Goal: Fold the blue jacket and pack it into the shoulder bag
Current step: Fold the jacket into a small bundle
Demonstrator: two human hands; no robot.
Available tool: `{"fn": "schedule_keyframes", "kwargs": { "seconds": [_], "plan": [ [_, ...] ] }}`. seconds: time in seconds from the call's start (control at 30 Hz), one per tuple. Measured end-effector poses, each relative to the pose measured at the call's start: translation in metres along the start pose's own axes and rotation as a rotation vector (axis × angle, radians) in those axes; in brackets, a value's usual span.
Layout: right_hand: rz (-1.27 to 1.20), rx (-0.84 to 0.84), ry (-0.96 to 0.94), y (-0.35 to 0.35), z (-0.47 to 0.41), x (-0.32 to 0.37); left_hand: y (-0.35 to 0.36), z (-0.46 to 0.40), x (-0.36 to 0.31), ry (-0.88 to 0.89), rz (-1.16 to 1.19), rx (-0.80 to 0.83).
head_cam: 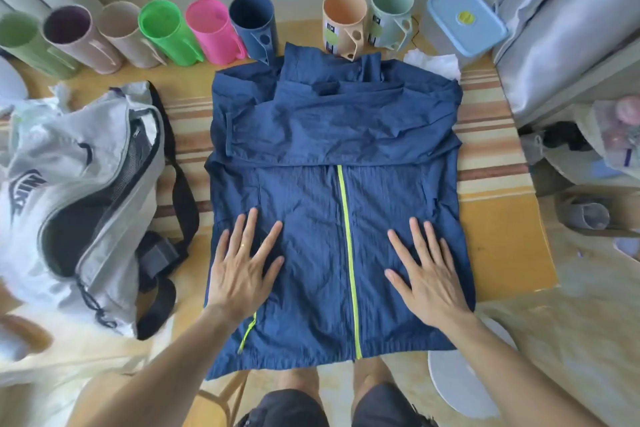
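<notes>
My left hand [242, 267] and right hand [427, 279] lie flat, fingers spread, holding nothing, on the jacket [332, 204] on the surface beside the bag [86, 184]. I'd smooth outward evenly before folding upward.

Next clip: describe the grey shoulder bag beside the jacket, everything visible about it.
The light grey fabric shoulder bag lies slumped on the table's left side, left of the blue jacket and not touching it. Its main zip is open, showing a dark interior with black mesh lining. It has a dark printed logo, a black webbing strap curling along its right side, and a black drawcord near the front. Neither hand touches it.
</notes>
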State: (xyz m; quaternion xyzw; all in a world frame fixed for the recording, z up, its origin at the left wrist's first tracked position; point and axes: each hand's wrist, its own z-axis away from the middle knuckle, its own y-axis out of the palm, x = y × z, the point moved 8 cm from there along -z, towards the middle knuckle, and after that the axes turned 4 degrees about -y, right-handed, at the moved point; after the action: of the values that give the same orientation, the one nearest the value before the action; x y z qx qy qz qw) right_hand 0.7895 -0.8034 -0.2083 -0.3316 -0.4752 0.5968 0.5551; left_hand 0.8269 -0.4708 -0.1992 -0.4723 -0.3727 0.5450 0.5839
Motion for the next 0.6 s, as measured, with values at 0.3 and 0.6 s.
{"fn": "schedule_keyframes", "kwargs": {
  "seconds": [0.3, 0.6],
  "plan": [
    [-0.241, -0.335, 0.338, 0.008, 0.120, -0.042, 0.011, 0.117, 0.035, -0.443, 0.223, -0.039],
    [-0.864, -0.226, 0.572, 0.027, 0.141, -0.071, 0.016, 0.148, 0.042, -0.747, 0.640, 0.026]
  ]
}}
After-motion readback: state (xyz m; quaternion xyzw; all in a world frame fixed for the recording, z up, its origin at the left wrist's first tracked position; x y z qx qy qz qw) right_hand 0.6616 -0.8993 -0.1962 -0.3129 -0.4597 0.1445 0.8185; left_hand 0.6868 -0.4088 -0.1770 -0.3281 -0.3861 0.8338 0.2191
